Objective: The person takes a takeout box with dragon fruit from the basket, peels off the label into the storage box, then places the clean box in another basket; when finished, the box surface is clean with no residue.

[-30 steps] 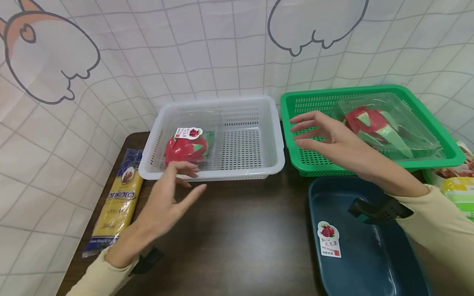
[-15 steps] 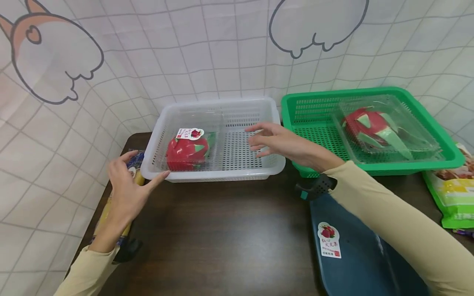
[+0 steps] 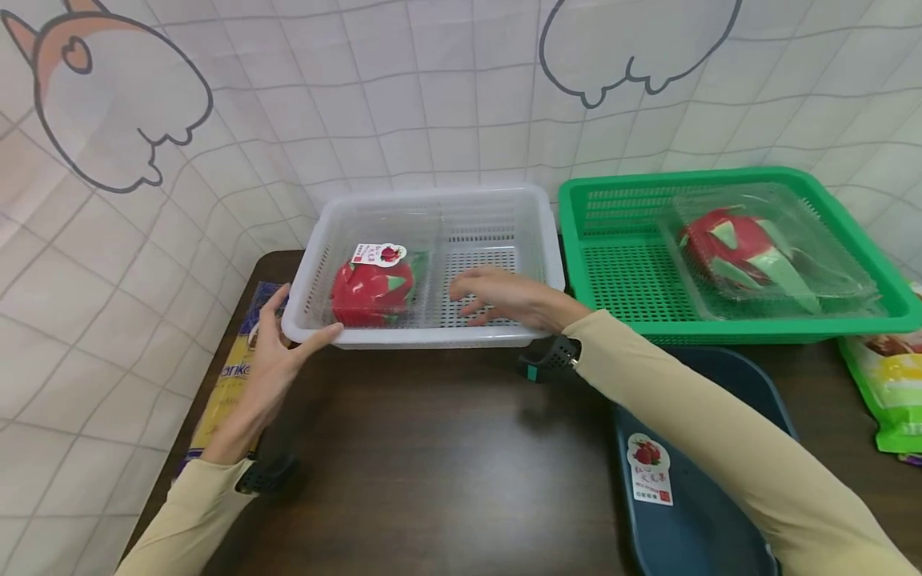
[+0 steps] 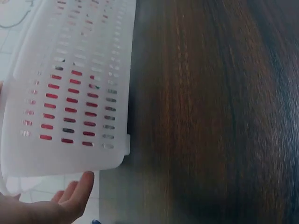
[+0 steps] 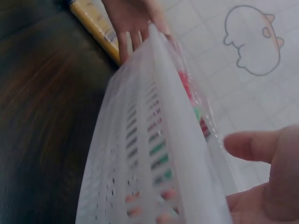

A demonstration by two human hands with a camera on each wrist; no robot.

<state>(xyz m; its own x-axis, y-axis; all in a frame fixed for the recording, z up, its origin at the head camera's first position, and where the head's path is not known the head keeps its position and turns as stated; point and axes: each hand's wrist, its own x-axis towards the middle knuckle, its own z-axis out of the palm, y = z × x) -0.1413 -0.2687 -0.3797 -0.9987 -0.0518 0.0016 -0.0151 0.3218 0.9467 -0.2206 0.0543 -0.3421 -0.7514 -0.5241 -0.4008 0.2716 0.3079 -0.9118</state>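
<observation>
A white perforated plastic basket point(image 3: 425, 341) sits at the back of the table, holding a red dragon fruit point(image 3: 367, 298) in a clear plastic clamshell with a sticker point(image 3: 378, 254). At its front left corner, my left hand point(image 3: 277, 352) holds the basket, thumb over the rim and fingers along the outside. My right hand point(image 3: 507, 294) reaches over the front rim into the right part of this basket, to the right of the clamshell. Its fingers are loosely bent with nothing between them, and some show through the slots in the right wrist view.
A green basket point(image 3: 670, 329) on the right holds another dragon fruit point(image 3: 742, 248) in a clear clamshell. A dark blue tray point(image 3: 691, 512) with a sticker lies under my right forearm. A yellow pasta packet point(image 3: 223, 392) lies far left, and a green-edged bag point(image 3: 893, 392) far right.
My right hand has moved left from over the green basket into the white one. My left hand has gone from the front of the white basket to its left corner.
</observation>
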